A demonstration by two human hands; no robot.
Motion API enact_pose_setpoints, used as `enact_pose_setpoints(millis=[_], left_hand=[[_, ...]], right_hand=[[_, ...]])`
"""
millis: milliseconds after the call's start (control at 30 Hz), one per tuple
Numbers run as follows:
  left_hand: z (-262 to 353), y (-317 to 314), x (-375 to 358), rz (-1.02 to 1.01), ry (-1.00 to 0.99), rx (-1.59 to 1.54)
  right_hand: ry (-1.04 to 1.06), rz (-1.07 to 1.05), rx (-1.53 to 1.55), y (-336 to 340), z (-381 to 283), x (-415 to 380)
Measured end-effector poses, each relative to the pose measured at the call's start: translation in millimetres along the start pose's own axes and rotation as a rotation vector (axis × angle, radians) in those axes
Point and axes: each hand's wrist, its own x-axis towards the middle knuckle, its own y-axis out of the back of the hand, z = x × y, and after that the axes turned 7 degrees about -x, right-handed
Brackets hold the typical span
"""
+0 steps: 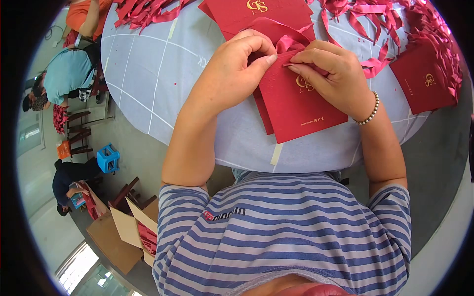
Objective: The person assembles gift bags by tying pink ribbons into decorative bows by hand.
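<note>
The red bag [302, 111] sits at the near side of the tabletop [148, 74], its top edge pinched by the left hand [237, 69] and, apparently, a ribbon [285, 44] by the right hand [333, 66], where light, even finger pressure should best avoid creasing.

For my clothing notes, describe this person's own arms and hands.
Both sleeves are short, striped blue and grey. The left hand is ungloved, with nothing worn at the wrist. The right hand is ungloved too, with a bracelet of small, round, greyish beads.
</note>
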Motion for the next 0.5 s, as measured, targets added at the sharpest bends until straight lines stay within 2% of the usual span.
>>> enact_pose_setpoints(millis=[167, 400, 500], left_hand=[[0.0, -1.1, 0.5, 0.007, -0.043, 0.021], [1.5, -4.5, 0.3, 0.037, -0.089, 0.029], [-3.5, -4.6, 1.1, 0.056, -0.133, 0.058]], right_hand=[[-0.092, 0.032, -0.001, -5.2, -5.9, 0.9], [-0.046, 0.018, -0.032, -8.6, -6.2, 0.9], [-0.135, 0.007, -0.040, -6.6, -13.4, 1.1]])
